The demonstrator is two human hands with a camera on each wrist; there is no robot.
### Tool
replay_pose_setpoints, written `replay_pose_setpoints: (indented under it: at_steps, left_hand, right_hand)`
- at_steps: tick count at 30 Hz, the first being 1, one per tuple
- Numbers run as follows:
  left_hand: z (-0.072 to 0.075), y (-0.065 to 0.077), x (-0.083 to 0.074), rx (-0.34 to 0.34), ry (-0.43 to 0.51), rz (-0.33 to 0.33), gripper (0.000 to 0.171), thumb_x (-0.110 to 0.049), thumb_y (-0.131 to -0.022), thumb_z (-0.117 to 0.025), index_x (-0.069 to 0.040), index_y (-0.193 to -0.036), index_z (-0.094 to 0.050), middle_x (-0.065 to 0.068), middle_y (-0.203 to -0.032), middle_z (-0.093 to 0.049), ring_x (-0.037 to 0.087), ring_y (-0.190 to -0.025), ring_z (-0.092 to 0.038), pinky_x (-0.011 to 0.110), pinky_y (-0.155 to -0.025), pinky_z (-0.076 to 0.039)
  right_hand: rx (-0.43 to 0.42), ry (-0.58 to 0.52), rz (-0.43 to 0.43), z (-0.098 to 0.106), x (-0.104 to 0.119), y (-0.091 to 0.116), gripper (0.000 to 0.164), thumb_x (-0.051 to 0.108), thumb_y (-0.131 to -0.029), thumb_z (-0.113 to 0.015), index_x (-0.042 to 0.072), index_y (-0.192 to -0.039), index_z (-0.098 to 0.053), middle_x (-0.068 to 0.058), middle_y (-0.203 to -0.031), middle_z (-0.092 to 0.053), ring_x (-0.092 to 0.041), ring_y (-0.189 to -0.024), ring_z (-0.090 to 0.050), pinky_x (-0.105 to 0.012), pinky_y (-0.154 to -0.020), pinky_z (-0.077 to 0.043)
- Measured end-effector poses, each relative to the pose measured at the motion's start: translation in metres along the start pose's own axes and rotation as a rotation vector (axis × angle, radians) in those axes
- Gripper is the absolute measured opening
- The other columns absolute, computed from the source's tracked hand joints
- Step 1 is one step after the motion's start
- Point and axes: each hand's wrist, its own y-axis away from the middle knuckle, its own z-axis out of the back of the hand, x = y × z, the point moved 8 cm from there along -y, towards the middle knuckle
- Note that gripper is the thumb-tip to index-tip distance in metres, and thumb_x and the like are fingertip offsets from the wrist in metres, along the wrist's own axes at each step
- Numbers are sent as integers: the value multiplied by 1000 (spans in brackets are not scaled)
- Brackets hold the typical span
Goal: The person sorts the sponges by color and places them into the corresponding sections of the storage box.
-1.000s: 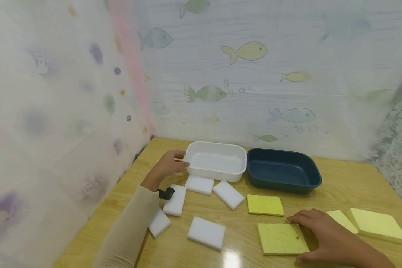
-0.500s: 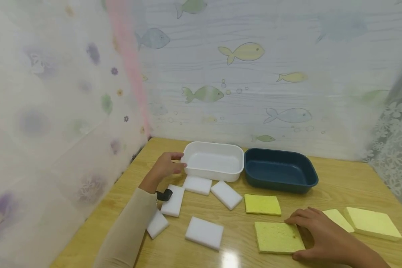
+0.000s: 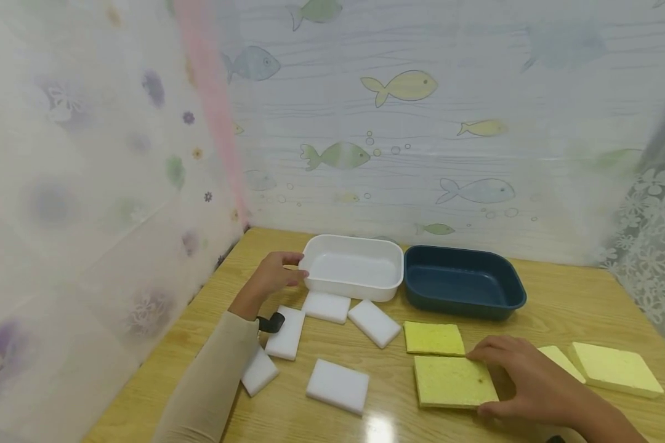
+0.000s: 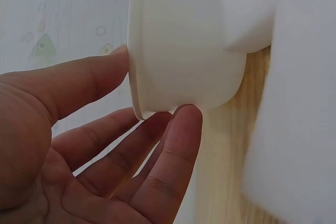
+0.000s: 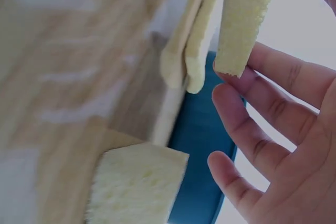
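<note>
My left hand [image 3: 273, 273] grips the left end of the white plastic tub [image 3: 356, 291]. In the left wrist view, its thumb lies at the tub's rim and its fingers against the side wall [image 4: 181, 40]. My right hand [image 3: 532, 383] pinches the right edge of a flat yellow sponge [image 3: 454, 381] between thumb and fingers. The right wrist view shows this sponge [image 5: 244, 24] edge-on at the fingertips. Just behind it lies another yellow sponge [image 3: 434, 338], and two paler sponges [image 3: 615, 369] lie to the right of the hand.
A dark blue tub [image 3: 465, 304] stands right beside the white one at the back of the wooden table [image 3: 565, 301]. Several white sponges lie in front of the white tub, one of them [image 3: 338, 386] nearer the front. A fish-patterned curtain [image 3: 399, 154] hangs behind.
My right hand has moved up and slightly left in the head view, carrying the yellow sponge closer to the one behind it. The left hand stays at the white tub.
</note>
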Motion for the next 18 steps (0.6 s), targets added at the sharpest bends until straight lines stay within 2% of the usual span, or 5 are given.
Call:
replay_pose_setpoints:
  at_steps: [5,12,18]
  left_hand:
    - [0,2,-2,0,-7,2,60,-20,-92,-80,-7,-146,-58,15,-143,-60,27,-110,-71,42,-92,-60]
    - [1,4,-4,0,-17,7,60,-20,-92,-80,-7,-147,-58,15,-143,-60,28,-109,-72,43,-94,-60]
    - [3,2,-1,-8,-37,17,59,-23,-92,-80,-8,-145,-59,15,-141,-62,29,-107,-73,42,-92,-60]
  right_hand:
    - [-31,2,-18,6,1,-9,68,72,-71,-83,31,-125,-71,20,-123,-63,-14,-109,-63,-46,-83,-55]
    - [-27,-13,-77,13,-3,-26,66,71,-75,-81,30,-126,-71,20,-121,-62,-11,-106,-63,-45,-82,-56]
    - [-67,-56,-70,17,-7,-43,64,64,-73,-87,28,-123,-72,16,-120,-64,-14,-106,-63,-48,-84,-54]
